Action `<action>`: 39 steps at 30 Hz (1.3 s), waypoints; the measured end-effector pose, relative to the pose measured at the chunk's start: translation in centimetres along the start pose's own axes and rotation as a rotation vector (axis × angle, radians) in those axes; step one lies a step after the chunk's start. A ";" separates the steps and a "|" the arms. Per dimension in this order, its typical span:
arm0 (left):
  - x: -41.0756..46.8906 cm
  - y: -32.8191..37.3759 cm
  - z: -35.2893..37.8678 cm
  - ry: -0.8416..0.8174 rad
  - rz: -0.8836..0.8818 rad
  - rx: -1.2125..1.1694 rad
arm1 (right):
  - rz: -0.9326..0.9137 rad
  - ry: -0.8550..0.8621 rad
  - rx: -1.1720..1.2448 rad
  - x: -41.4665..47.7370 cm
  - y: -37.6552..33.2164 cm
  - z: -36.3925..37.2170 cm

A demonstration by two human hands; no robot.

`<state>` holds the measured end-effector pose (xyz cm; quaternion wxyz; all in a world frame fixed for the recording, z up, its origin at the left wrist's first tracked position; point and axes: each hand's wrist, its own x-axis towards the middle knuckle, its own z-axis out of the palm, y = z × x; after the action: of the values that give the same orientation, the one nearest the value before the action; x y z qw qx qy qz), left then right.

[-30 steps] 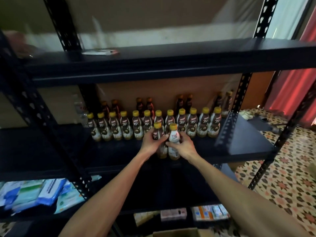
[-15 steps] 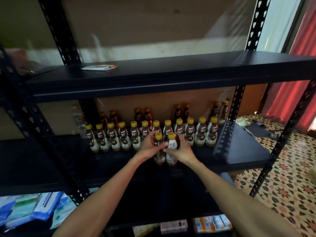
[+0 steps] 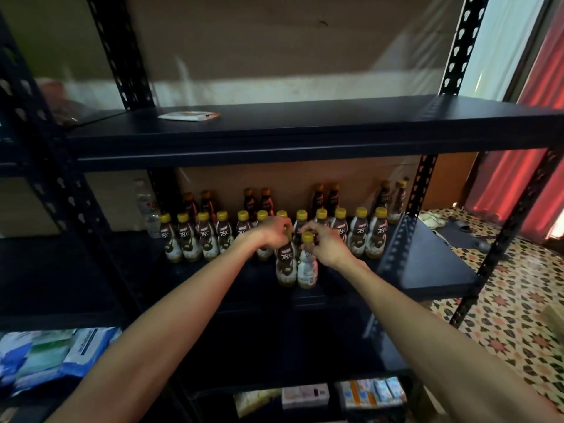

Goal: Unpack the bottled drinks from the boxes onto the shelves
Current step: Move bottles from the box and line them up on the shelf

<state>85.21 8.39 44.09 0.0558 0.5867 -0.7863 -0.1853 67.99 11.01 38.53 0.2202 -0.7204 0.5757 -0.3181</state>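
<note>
Two small yellow-capped drink bottles stand side by side on the black middle shelf [image 3: 433,270], in front of the rows. My left hand [image 3: 273,232] grips the top of the brown-labelled bottle [image 3: 286,265], hiding its cap. My right hand [image 3: 325,244] holds the neck of the paler bottle [image 3: 306,270], whose cap shows between my fingers. Behind them a row of bottles [image 3: 210,239] with yellow caps spans the shelf, with darker bottles [image 3: 256,199] further back.
The upper shelf [image 3: 305,132] carries a flat white packet [image 3: 189,115]. Blue and green packs [image 3: 55,352] lie lower left, small boxes [image 3: 341,392] on the bottom shelf. Black perforated uprights [image 3: 393,257] frame the bay. Patterned floor and a red curtain [image 3: 537,166] lie to the right.
My hands have slid up from the bottles' bodies to their tops. The camera has tilted down slightly, so the shelves sit lower in view; the two bottles stay in place.
</note>
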 end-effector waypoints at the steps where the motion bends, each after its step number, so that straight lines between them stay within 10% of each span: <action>1: 0.0 0.0 -0.2 -0.010 0.006 -0.009 | -0.003 0.002 -0.003 0.0 -0.1 -0.1; 39: 0.2 0.5 0.9 0.027 -0.016 0.084 | 0.026 -0.003 0.029 0.3 -0.3 -0.1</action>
<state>84.41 8.52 43.45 0.0402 0.5973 -0.7878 -0.1445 68.15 10.74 38.83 0.2353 -0.7102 0.5799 -0.3225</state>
